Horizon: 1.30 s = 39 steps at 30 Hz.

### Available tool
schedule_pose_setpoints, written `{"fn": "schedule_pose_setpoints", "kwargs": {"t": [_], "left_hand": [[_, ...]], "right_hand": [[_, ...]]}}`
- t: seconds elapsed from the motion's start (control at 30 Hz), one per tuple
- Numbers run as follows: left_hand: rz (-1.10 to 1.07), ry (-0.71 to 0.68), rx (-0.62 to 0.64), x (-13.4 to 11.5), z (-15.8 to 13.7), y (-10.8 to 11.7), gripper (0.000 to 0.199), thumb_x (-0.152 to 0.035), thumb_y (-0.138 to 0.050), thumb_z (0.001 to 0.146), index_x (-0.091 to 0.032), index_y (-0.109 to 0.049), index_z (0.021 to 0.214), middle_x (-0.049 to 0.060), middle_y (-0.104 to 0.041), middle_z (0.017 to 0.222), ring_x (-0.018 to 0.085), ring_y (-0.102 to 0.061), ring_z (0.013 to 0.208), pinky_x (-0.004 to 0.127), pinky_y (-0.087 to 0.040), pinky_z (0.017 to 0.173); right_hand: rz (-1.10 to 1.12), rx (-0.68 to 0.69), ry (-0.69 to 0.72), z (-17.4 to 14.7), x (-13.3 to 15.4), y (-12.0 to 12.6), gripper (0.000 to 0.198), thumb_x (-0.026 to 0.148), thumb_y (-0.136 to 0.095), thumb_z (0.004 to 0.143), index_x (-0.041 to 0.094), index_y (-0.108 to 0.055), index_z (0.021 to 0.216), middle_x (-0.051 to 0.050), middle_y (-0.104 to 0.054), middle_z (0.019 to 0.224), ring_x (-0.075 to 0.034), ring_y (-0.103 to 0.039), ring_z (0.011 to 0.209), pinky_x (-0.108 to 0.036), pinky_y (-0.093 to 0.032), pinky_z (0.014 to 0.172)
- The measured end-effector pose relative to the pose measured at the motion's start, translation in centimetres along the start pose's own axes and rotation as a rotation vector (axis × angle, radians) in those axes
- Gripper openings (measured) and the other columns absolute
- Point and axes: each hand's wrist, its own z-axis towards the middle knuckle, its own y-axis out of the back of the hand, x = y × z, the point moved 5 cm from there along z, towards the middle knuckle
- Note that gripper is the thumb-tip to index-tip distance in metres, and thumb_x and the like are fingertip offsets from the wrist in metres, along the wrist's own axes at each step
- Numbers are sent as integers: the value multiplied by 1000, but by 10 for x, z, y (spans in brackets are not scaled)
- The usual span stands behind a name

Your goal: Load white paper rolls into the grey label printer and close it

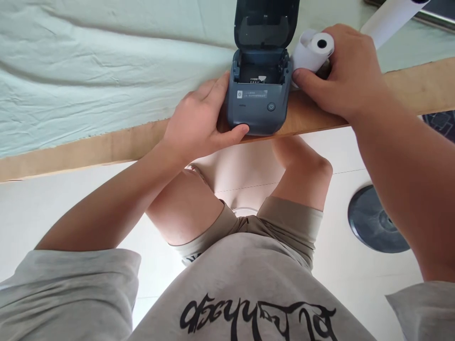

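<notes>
A dark blue-grey label printer (259, 109) rests at the table's front edge, its black lid (265, 28) raised and its paper bay uncovered. Against the printer's left side lies my left hand (202, 116), the thumb on its front lower corner. Just to the right of the printer, my right hand (346, 76) is closed around a white paper roll (313, 53). The roll has a dark core hole facing me and a loose curl of paper on its left. Some of my right fingers are hidden behind the roll.
A pale green cloth (106, 71) covers the table behind a bare wooden edge (81, 147). Another long white roll (394, 21) lies at the back right, near a dark flat object (441, 12). On the floor at right is a round black base (377, 220).
</notes>
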Motion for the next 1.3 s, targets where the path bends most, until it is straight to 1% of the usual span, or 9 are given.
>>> {"fn": "schedule_pose_setpoints", "kwargs": {"t": [0.17,0.37,0.5,0.6,0.73,0.8,0.93,1.1,1.3], "left_hand": [[1,-35,-29,-4,-4,4,98,-66,-54,90,-19,-39,174,12,-64,162,42,-61,146,60,-52,120],[-18,-50,-69,-6,-7,8,84,-65,-58,90,-26,-51,164,13,-67,160,39,-66,145,56,-56,118],[-23,-83,-64,-6,-9,7,83,-64,-59,93,-20,-50,163,15,-66,161,38,-67,143,51,-56,120],[-6,-142,-88,-4,-12,6,90,-69,-61,95,-14,-46,165,19,-67,158,40,-67,144,50,-55,122],[11,-207,-116,-1,-17,5,104,-85,-57,98,-7,-42,165,24,-67,155,42,-67,144,50,-53,123],[2,-220,-117,-1,-18,4,102,-87,-51,100,-9,-41,165,24,-67,155,41,-67,144,50,-53,124],[-29,-213,-102,0,-17,4,99,-87,-49,101,-13,-41,166,22,-64,160,41,-63,149,52,-50,127],[-107,-185,-70,0,-16,4,100,-83,-61,97,-13,-44,165,22,-60,164,44,-58,154,57,-47,131],[-563,-59,-106,14,3,24,73,-72,-53,106,-14,-57,151,18,-71,150,35,-69,142,51,-61,116]], "right_hand": [[51,-19,-1,-4,3,2,52,54,-70,95,8,-62,119,-9,-60,117,-9,-53,117,-36,-51,122],[161,-73,59,-2,1,4,44,52,-75,85,14,-55,92,-7,-56,97,-7,-38,90,-36,-42,96],[216,-103,81,-9,-4,5,44,55,-72,85,21,-60,110,-5,-60,103,-5,-39,86,-32,-39,89],[251,-139,75,-16,-7,5,59,60,-73,85,26,-56,130,-1,-63,111,-2,-43,84,-26,-36,81],[295,-180,124,-18,-8,6,64,66,-78,84,22,-57,126,2,-62,99,5,-40,74,-17,-25,68],[303,-208,137,-17,-9,7,65,62,-82,83,20,-58,127,4,-60,93,8,-34,68,-15,-22,63],[300,-234,149,-20,-9,10,64,56,-84,82,19,-60,128,5,-61,96,10,-34,70,-14,-23,65],[249,-169,158,-19,-11,7,63,67,-76,86,22,-63,128,1,-66,101,3,-53,81,-19,-31,72],[205,-177,197,-12,-12,4,65,78,-73,85,17,-68,109,-6,-69,110,-8,-62,104,-30,-43,85]]}}
